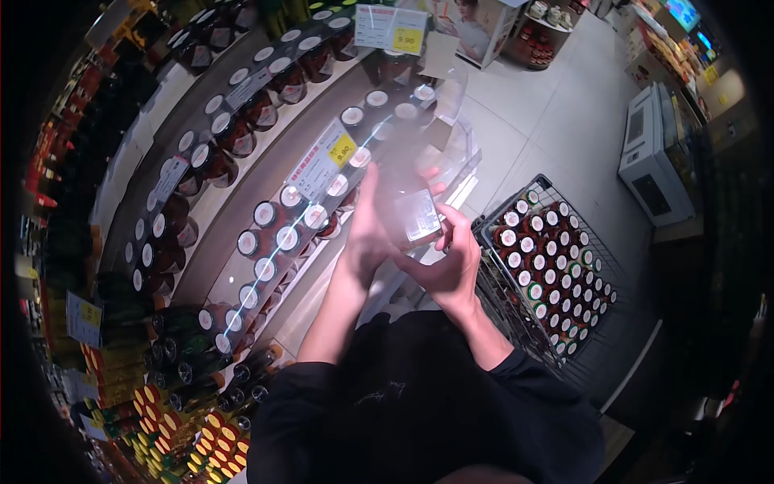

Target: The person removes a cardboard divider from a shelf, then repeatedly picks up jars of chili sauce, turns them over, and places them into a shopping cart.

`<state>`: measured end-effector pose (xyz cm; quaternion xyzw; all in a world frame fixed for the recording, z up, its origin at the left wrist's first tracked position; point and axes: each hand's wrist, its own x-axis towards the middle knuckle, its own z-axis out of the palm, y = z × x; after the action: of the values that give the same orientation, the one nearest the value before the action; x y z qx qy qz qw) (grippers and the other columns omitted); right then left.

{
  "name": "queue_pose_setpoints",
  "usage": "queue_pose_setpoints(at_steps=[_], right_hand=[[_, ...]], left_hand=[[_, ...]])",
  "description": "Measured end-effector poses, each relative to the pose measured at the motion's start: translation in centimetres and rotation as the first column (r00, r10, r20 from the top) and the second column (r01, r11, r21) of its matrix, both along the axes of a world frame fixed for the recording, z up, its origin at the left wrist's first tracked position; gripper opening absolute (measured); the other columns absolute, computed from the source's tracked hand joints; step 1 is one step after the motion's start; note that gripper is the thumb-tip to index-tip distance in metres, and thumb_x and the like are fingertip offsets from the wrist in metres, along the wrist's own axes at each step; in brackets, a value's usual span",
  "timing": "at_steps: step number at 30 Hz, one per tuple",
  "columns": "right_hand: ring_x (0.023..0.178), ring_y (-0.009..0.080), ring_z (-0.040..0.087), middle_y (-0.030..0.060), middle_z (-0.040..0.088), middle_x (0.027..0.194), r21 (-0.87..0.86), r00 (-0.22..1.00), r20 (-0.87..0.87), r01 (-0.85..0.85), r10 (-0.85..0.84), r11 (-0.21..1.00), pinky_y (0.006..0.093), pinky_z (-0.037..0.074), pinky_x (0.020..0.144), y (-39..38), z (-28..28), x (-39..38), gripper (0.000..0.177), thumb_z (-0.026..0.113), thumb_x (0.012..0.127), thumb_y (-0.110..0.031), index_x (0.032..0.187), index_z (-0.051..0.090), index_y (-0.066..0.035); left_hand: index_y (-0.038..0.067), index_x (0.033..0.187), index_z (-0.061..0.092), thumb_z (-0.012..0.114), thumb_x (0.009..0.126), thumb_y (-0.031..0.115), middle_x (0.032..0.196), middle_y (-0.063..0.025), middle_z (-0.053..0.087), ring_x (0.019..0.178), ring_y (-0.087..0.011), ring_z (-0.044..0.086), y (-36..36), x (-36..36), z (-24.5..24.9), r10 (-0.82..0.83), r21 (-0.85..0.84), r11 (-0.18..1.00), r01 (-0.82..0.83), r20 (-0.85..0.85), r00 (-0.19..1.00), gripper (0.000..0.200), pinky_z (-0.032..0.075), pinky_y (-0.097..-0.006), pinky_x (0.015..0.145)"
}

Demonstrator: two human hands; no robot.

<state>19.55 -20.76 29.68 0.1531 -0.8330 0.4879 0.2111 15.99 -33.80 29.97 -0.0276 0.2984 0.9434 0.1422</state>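
Observation:
Between my two hands is a jar with a white printed label, its upper part blurred by a hazy smear in the view. My left hand presses along the jar's left side with the thumb side up. My right hand wraps the lower right side, fingers curled round the edge. Just left of my hands, rows of dark red jars with white-topped lids stand on a shelf. A price sign with a yellow patch stands among them.
A wire shopping cart to the right holds many lidded jars. Higher shelves carry more jars and a price sign. Bottles with yellow caps stand lower left. A white box-shaped appliance sits at far right, beyond the tiled floor.

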Motion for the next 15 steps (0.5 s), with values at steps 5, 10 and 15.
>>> queue_pose_setpoints(at_steps=[5, 10, 15], right_hand=[[0.07, 0.0166, 0.06, 0.0092, 0.063, 0.086, -0.019, 0.997, -0.051, 0.049, -0.05, 0.999, 0.028, 0.049, 0.06, 5.9, -0.6, -1.6, 0.076, 0.089, 0.057, -0.027, 0.116, 0.051, 0.0], [0.089, 0.0145, 0.059, 0.0092, 0.056, 0.114, -0.563, 0.959, 0.266, 0.077, 0.092, 0.823, 0.0276, 0.051, 0.07, 12.4, -2.7, -2.2, 0.07, 0.084, 0.066, -0.016, 0.125, 0.049, 0.001], [0.096, 0.0123, 0.057, 0.0096, 0.053, 0.121, -0.609, 0.864, 0.489, 0.238, 0.122, 0.757, 0.0242, 0.05, 0.071, 19.4, -7.5, -2.3, 0.073, 0.077, 0.072, -0.011, 0.134, 0.039, -0.001]], left_hand=[[-0.001, 0.131, 0.045, 0.031, 0.095, 0.062, 0.127, -0.0213, 0.054, 0.108, -0.0282, 0.06, 5.5, -3.4, -1.5, -0.196, -0.064, 0.979, 0.193, -0.031, 0.98, 0.075, 0.053, -0.043, 0.089], [-0.006, 0.133, 0.043, 0.035, 0.099, 0.052, 0.123, -0.0201, 0.057, 0.108, -0.0264, 0.06, 12.5, -6.1, -3.3, -0.26, -0.443, 0.877, 0.185, -0.115, 0.959, 0.068, 0.051, -0.0396, 0.093], [0.0, 0.128, 0.045, 0.059, 0.094, 0.021, 0.116, -0.008, 0.057, 0.107, -0.0136, 0.053, 19.2, -7.6, -5.1, -0.402, -0.796, 0.59, 0.136, -0.143, 0.905, 0.041, 0.043, -0.0283, 0.093]])
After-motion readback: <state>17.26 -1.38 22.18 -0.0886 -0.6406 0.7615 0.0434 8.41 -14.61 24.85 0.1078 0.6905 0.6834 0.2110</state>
